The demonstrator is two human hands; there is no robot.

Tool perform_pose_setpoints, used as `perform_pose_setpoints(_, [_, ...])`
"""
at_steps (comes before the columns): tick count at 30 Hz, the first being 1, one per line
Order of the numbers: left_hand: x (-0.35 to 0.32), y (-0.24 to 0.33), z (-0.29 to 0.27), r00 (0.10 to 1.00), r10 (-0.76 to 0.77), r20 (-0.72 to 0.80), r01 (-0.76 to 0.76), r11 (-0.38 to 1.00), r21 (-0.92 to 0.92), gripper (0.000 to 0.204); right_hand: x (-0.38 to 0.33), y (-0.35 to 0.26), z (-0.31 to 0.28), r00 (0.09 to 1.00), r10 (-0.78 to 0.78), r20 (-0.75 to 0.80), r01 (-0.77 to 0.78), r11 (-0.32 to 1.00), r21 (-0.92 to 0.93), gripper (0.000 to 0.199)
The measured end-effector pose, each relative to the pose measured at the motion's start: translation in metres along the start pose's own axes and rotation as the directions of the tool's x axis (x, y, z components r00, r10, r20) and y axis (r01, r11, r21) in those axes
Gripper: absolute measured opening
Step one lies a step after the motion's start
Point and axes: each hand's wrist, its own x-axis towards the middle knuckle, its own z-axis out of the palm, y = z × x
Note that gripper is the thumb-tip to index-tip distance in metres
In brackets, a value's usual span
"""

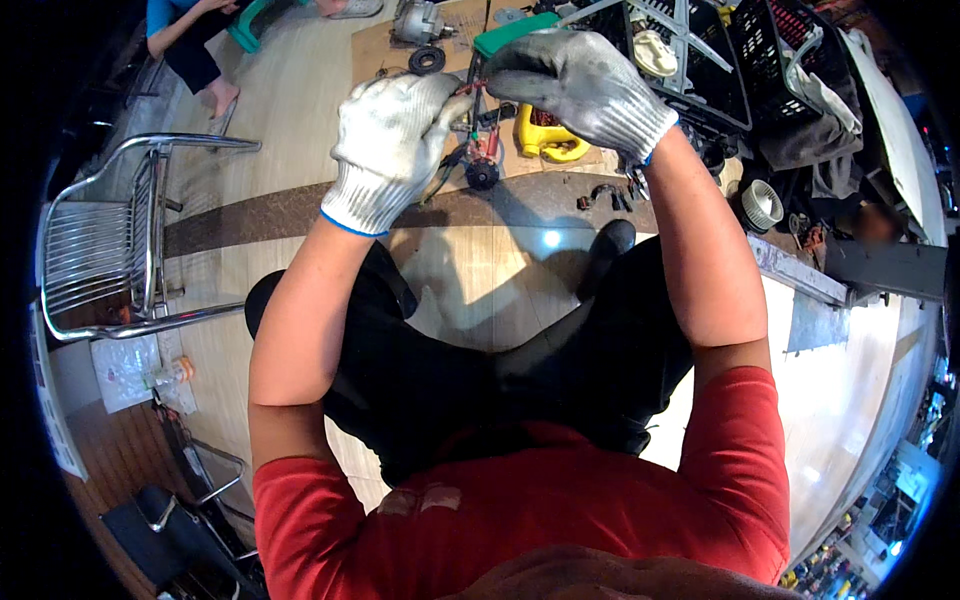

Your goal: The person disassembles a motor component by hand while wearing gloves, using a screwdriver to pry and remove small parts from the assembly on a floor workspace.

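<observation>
My left hand (392, 128), in a white-grey knit work glove, is closed in a pinch at a small red piece (468, 88), perhaps a wire. Opposite it, my right hand (585, 88), gloved alike, bends its fingers together at the same piece; their tips nearly meet the left ones. Just below stands a dark, round-ended part with reddish sides (483, 172). A yellow plastic container with an opening (545, 138) lies under my right hand. Behind that hand shows a green object (512, 34). What exactly sits between the fingertips is partly hidden.
A metal motor-like housing (418, 22) and a black ring (427, 60) lie on cardboard ahead. Black crates (780, 50) crowd the right, near a white slotted cup (762, 205). A metal chair (100, 235) stands left. Another person's leg (192, 62) shows at the far left.
</observation>
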Motion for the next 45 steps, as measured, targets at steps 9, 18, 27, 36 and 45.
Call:
perform_pose_setpoints(9, [0.002, 0.011, -0.009, 0.980, -0.164, 0.115, 0.190, 0.941, -0.279, 0.016, 0.004, -0.007, -0.021, 0.965, -0.258, -0.050, 0.244, 0.951, -0.189, 0.024])
perform_pose_setpoints(18, [0.004, 0.003, -0.020, 0.481, -0.291, 0.827, 0.830, -0.153, -0.536, 0.029, -0.008, 0.011, 0.000, 0.950, -0.306, -0.067, 0.286, 0.934, -0.213, 0.031])
perform_pose_setpoints(27, [0.008, 0.002, -0.017, 0.481, -0.378, 0.791, 0.826, -0.108, -0.554, 0.030, -0.005, 0.012, -0.020, 0.994, -0.083, -0.066, 0.091, 0.987, 0.133, 0.030])
perform_pose_setpoints(36, [0.000, 0.005, -0.011, 0.547, -0.245, 0.801, 0.733, -0.322, -0.599, 0.022, -0.004, -0.011, -0.011, 0.991, -0.126, -0.032, 0.129, 0.984, 0.126, 0.025])
perform_pose_setpoints(45, [0.000, 0.003, -0.004, 0.872, -0.234, 0.430, 0.489, 0.449, -0.748, 0.020, -0.001, -0.007, -0.008, 0.991, -0.114, -0.063, 0.112, 0.993, -0.040, 0.023])
